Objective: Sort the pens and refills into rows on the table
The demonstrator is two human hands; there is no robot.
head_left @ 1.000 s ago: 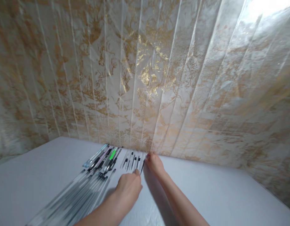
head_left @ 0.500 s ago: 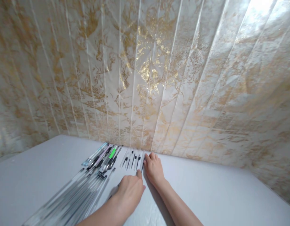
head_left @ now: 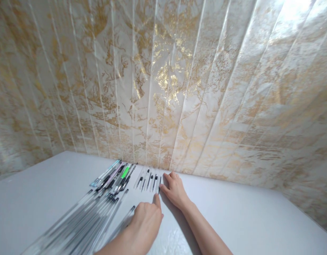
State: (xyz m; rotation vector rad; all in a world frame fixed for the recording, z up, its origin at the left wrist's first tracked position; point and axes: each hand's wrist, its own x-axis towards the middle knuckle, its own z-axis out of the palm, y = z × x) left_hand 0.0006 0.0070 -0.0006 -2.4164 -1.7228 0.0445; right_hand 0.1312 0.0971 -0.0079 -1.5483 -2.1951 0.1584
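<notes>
In the head view, a row of short clear pieces with black slim parts (head_left: pixel 147 179), like pen parts, lies near the table's far edge. My left hand (head_left: pixel 146 221) reaches in from below, index finger stretched to the lower end of the rightmost slim piece (head_left: pixel 160 185), other fingers curled. Beside that piece, my right hand (head_left: pixel 175 191) rests on the table with fingers apart, its thumb against the piece. Neither hand visibly grips anything. The piece's lower end is partly hidden by my fingers.
Left of the row lie several assorted pens (head_left: pixel 114 177), one with a bright green part (head_left: pixel 125 172). Long clear sticks with black ends (head_left: pixel 80 223) fan out in front. A patterned gold-and-white curtain (head_left: pixel 163 81) hangs behind the white table (head_left: pixel 232 212).
My right thumb has spread lower along the rightmost piece. My left hand has shifted slightly, and a black-ended stick beside it shows more. The view has moved a little.
</notes>
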